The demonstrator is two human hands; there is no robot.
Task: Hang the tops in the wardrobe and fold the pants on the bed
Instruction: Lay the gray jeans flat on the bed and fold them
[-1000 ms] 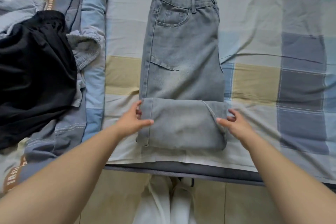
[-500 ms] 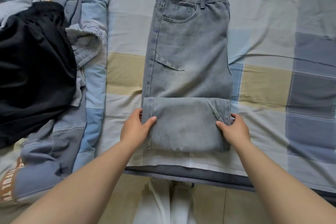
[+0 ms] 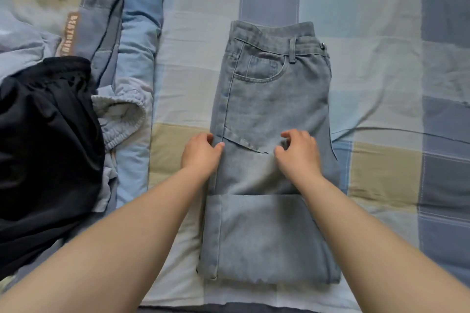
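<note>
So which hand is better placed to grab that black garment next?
Probably the left hand: it sits at the jeans' left edge, the side where the black garment lies. The right hand would have to cross over.
</note>
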